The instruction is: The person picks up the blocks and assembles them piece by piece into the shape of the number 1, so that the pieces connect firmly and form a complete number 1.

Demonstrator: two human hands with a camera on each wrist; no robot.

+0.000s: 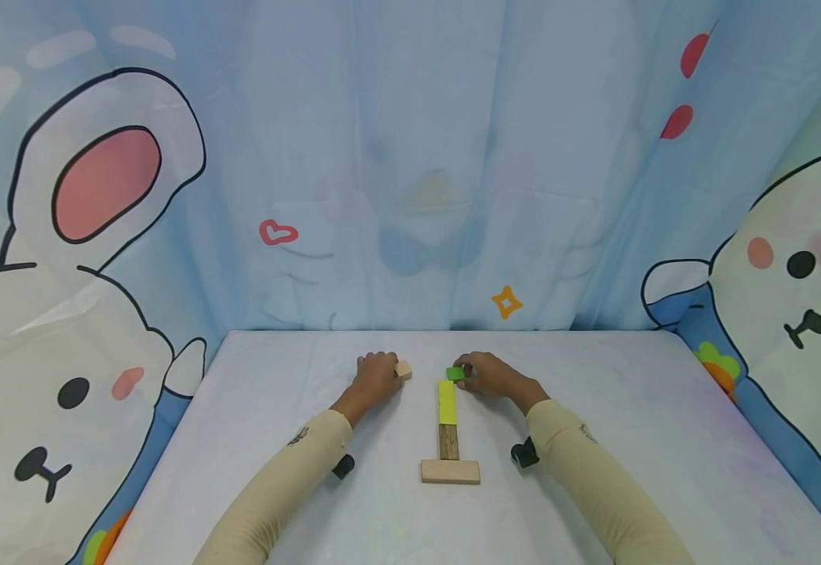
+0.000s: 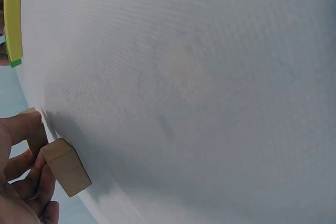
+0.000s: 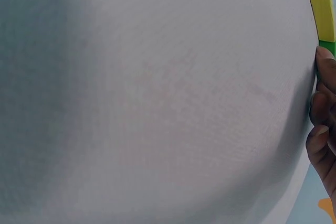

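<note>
Flat on the table, a row of blocks runs away from me: a pale wooden block (image 1: 450, 472) set crosswise, a brown wooden block (image 1: 448, 442) and a yellow block (image 1: 446, 402). At the far end of the yellow one, a green block (image 1: 455, 374) is pinched by my right hand (image 1: 490, 375). My left hand (image 1: 377, 378) is to the left of the row, gripping a pale wooden block (image 1: 403, 369). The left wrist view shows two pieces there: one wooden block (image 2: 37, 137) between thumb and finger, another wooden block (image 2: 68, 169) against the other fingers.
The white-covered table (image 1: 297, 502) ends at a blue printed curtain (image 1: 410, 157) behind it. Cartoon animals are printed at both sides. A dark wrist device (image 1: 524, 453) is on the right forearm, another dark device (image 1: 343, 466) on the left.
</note>
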